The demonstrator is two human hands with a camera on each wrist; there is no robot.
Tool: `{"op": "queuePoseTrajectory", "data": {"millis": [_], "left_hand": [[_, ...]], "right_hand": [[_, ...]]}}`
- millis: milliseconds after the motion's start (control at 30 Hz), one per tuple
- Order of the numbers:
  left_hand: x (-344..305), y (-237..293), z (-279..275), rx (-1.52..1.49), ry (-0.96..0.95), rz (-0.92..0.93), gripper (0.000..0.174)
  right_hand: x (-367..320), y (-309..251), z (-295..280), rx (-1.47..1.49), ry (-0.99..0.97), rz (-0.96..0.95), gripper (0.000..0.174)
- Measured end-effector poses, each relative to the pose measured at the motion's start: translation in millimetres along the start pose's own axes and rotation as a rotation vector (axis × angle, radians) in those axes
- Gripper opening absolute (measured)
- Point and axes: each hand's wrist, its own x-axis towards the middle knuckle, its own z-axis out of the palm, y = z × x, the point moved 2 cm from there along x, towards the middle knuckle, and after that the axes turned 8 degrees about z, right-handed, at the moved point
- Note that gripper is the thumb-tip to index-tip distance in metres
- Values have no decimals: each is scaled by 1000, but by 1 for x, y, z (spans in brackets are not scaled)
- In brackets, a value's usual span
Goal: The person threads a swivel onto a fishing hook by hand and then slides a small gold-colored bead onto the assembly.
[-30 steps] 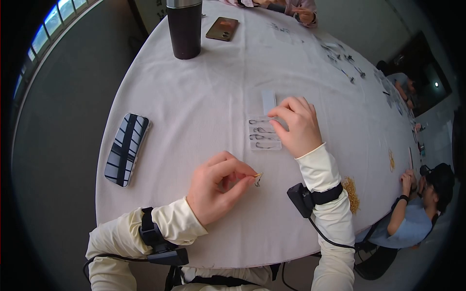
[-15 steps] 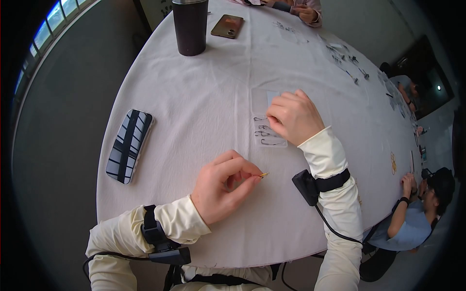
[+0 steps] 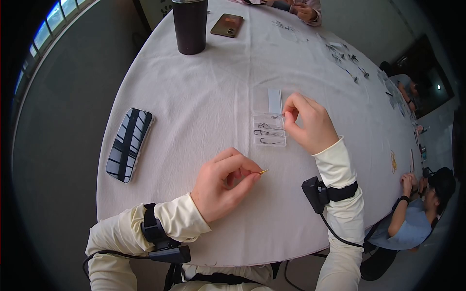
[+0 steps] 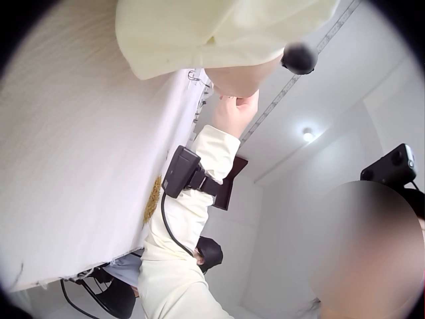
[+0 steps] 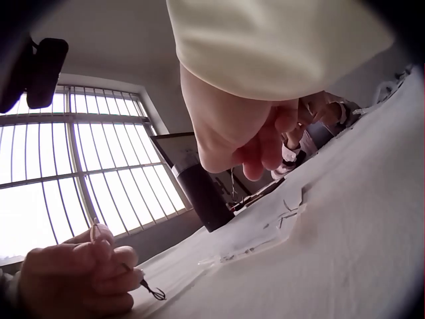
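Note:
My left hand [image 3: 224, 183] pinches a small yellow rubber band [image 3: 263, 171] between thumb and forefinger, low over the tablecloth. From the same fingers, in the right wrist view, dark hooks [image 5: 155, 292] stick out, points bunched together. At the right edge of a clear plastic box [image 3: 258, 139], my right hand [image 3: 309, 119] has thumb and forefinger closed together. A thin dark hook [image 5: 233, 185] hangs from those fingertips in the right wrist view. Several black hooks [image 3: 271, 143] lie in rows inside the box. Its clear lid [image 3: 260, 102] is folded back, with a white strip [image 3: 274, 101] on it.
A phone [image 3: 129, 145] lies at the left, and a dark tumbler [image 3: 190, 29] and brown phone [image 3: 227, 25] stand farther back. Yellow rubber bands [image 3: 393, 161] lie at the right, a pile of them [image 4: 153, 201] nearer. Other people [image 3: 407, 218] sit around the table.
My right hand came down on the box, then drew back to the right, and the top row's hook has shifted right with it. The left hand keeps its pinch, almost still.

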Motion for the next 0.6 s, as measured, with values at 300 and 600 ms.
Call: {"op": "queuePoseTrajectory", "data": {"millis": [300,600], "left_hand": [[-4,-6,3,-48,-1,13,6],[-6,-12,4,-6,15,58,5]], "right_hand": [[-94,-34,-19,-232,-126,93,18],[-104,-29,-43,116,-163,164,19]]}}
